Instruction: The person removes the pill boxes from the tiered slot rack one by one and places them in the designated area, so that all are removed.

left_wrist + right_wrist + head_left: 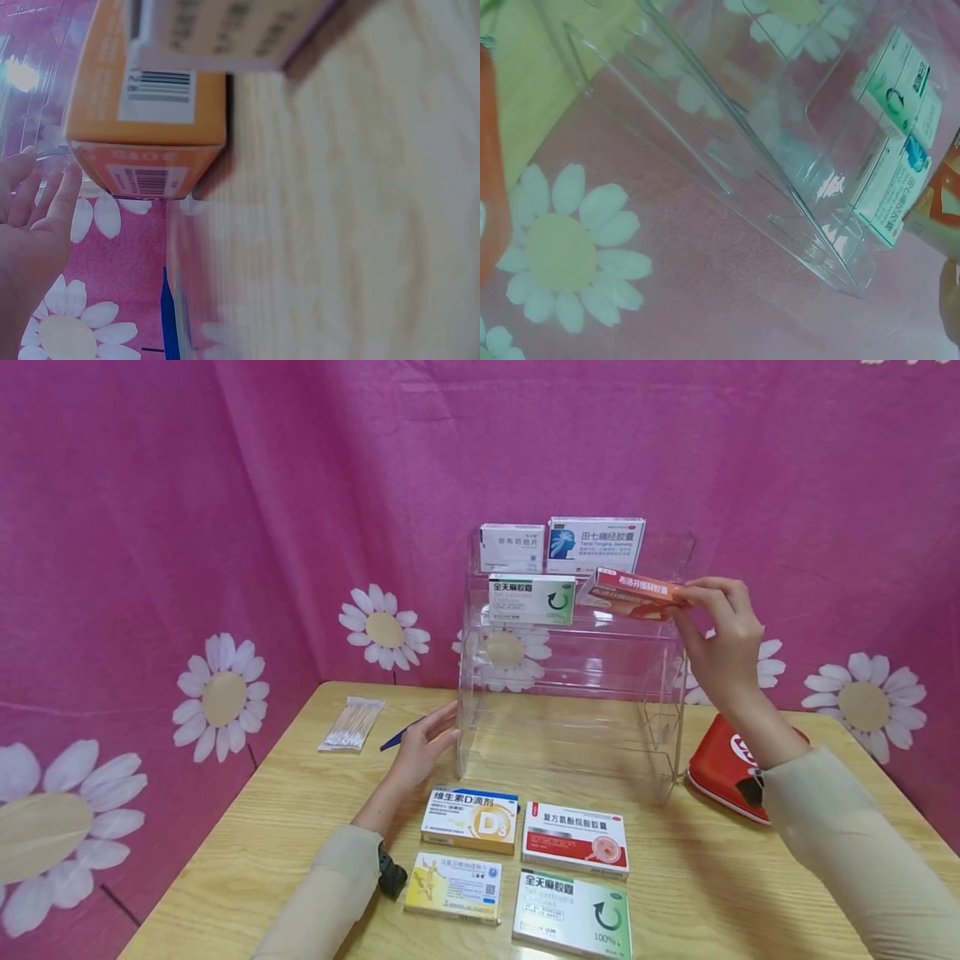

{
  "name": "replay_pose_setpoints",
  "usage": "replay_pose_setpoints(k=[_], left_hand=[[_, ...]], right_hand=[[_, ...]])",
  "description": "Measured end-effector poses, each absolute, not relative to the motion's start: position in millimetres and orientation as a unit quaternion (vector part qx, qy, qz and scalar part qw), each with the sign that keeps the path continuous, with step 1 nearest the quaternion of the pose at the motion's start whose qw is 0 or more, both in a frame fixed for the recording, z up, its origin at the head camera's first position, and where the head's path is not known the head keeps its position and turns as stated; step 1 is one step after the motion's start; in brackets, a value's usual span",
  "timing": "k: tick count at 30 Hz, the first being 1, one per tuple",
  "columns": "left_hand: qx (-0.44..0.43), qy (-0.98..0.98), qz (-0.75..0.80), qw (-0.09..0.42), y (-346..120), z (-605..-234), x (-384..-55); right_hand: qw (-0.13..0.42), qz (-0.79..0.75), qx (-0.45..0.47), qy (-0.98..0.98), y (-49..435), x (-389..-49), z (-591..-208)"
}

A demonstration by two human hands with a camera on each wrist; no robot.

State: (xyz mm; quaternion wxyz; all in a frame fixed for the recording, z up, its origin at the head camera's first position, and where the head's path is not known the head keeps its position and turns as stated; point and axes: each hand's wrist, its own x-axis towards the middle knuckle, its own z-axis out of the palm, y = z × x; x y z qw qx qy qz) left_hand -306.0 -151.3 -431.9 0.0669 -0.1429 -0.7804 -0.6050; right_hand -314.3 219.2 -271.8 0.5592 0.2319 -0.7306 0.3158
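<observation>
My right hand (723, 639) pinches the right end of a red-orange medicine box (633, 593). Tilted, the box is at the second tier of a clear acrylic tiered stand (570, 652), right of a green-and-white medicine box (532, 600). Two white medicine boxes stand on the top tier: a small one (512, 549) and a blue-pictured one (596, 545). In the right wrist view, the held box (941, 202) shows at the right edge. My left hand (422, 745), fingers extended, rests at the stand's lower left side; the left wrist view shows this hand (34, 225) beside an orange box side (161, 97).
On the table before the stand lie a vitamin D box (470, 821), a red-and-white box (575, 837), a yellow-and-white box (454, 887) and a green-and-white box (572, 912). Cotton swabs (352, 724) and a blue pointed object (397, 737) lie left, a red pouch (720, 768) right.
</observation>
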Motion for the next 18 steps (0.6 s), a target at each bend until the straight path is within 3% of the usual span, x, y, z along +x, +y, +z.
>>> replay_pose_setpoints(k=[18], left_hand=[[-0.149, -0.782, -0.601, 0.073, -150.3, -432.9, -306.9]], right_hand=[[0.492, 0.272, 0.338, -0.755, 277.2, -234.2, -334.3]])
